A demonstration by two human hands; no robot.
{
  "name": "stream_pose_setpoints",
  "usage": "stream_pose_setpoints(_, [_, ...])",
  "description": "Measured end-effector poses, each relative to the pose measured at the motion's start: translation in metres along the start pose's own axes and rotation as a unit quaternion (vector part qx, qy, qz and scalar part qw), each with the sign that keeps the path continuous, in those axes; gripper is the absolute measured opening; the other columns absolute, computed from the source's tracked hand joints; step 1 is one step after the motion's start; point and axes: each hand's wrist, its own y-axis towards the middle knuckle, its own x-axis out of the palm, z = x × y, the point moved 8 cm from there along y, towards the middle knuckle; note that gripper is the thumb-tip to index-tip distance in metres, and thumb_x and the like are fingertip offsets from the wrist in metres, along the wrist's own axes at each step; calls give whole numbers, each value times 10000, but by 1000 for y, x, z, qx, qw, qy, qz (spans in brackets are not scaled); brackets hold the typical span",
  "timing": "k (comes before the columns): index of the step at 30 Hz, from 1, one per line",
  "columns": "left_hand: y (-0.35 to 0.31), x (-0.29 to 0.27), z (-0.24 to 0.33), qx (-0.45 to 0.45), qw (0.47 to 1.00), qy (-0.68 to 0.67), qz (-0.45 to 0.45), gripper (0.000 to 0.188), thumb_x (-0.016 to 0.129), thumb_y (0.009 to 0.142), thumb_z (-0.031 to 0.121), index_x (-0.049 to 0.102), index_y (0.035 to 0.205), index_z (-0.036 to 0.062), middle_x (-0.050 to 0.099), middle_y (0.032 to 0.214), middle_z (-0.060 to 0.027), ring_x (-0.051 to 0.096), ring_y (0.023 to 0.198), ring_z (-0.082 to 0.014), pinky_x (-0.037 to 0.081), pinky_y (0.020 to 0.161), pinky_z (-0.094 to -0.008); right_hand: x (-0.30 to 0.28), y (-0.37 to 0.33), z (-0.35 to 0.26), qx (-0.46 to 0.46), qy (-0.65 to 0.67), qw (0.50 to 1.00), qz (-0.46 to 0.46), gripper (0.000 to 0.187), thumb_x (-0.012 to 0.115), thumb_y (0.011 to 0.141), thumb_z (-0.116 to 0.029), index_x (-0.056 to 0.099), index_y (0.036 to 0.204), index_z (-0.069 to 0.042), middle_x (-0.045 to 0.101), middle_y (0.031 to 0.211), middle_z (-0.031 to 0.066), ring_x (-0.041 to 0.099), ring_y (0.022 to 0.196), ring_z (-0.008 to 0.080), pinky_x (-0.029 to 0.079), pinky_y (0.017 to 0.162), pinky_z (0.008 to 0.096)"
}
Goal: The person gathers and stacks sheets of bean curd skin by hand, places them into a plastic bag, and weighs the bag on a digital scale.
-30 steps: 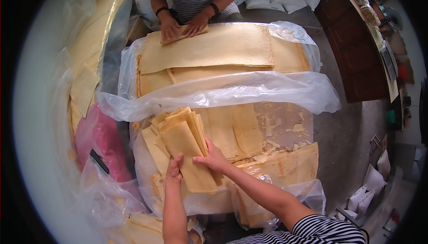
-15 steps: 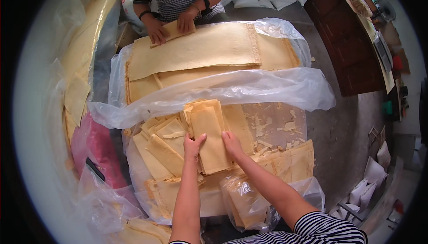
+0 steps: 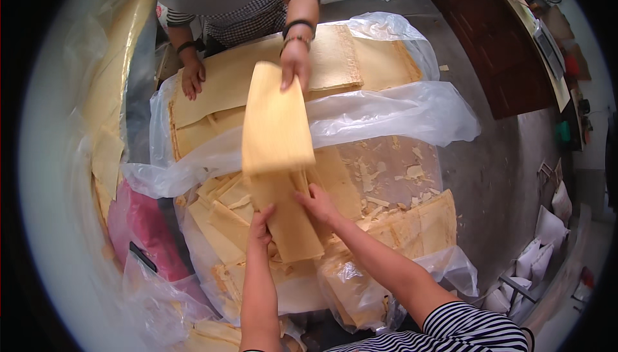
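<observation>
A stack of folded pale-yellow sheets [image 3: 290,223], which look like dried bean curd skin, lies between my hands. My left hand [image 3: 261,226] grips its left edge, with the thumb along the side. At the right edge my right hand [image 3: 317,204] holds the stack, its fingers partly hidden. A co-worker's hand [image 3: 296,65] reaches across with a folded sheet [image 3: 278,120], blurred by motion; its near end overlaps the top of my stack. Other folded sheets [image 3: 222,230] lie loosely piled to the left of my left hand.
Crumpled clear plastic [image 3: 386,117] runs across the table between me and the co-worker. Long flat sheets [image 3: 331,62] lie on the far side. Broken flakes [image 3: 412,172] are scattered at right. A plastic-wrapped bundle [image 3: 354,287] sits near my right forearm; a pink bag [image 3: 145,230] stands left.
The co-worker has stood or leaned forward and brought a folded sheet over to my stack. My hands stay at the stack; my right hand has shifted slightly left.
</observation>
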Motion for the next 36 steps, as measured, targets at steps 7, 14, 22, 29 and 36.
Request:
stream_pose_setpoints(7, [-60, -58, -30, 1, 979, -202, -5, 509, 638, 831, 263, 517, 1235, -23, 617, 1159, -170, 615, 1029, -313, 529, 865, -438, 61, -68, -22, -4, 260, 950, -174, 492, 532, 919, -331, 477, 1286, -8, 531, 1298, 137, 520, 1165, 221, 415, 960, 348])
stream_pose_setpoints(14, [-60, -102, -36, 14, 982, -131, 136, 505, 663, 823, 161, 485, 1258, -25, 600, 1170, -175, 620, 1014, -280, 538, 850, -405, 40, -49, 5, 104, 397, 895, -173, 462, 522, 922, -394, 531, 1230, -49, 606, 1144, 56, 561, 1051, 142, 430, 878, 288])
stream_pose_setpoints(22, [-61, -81, -4, 91, 972, -47, 210, 607, 725, 749, 93, 446, 1282, 8, 600, 1144, -143, 614, 1002, -278, 533, 863, -401, 39, -35, -7, 74, 288, 948, -118, 226, 642, 827, -134, 542, 1002, -31, 616, 943, 80, 601, 835, 133, 495, 743, 281])
stream_pose_setpoints(29, [-102, -113, 17, 85, 969, -190, 132, 577, 673, 783, 285, 506, 1258, 2, 597, 1193, -163, 610, 1034, -321, 511, 913, -455, 44, -34, -38, 134, 452, 862, -188, 335, 584, 840, -65, 491, 1158, -14, 631, 1002, 116, 631, 881, 208, 533, 804, 349])
stream_pose_setpoints(36, [-125, -46, 41, 146, 973, -178, 28, 762, 685, 715, 443, 452, 1325, 50, 566, 1220, -156, 571, 1079, -317, 500, 917, -445, 21, -32, -18, -27, -6, 997, -69, 369, 520, 796, -41, 526, 1165, -39, 629, 1032, 157, 622, 950, 247, 488, 806, 314])
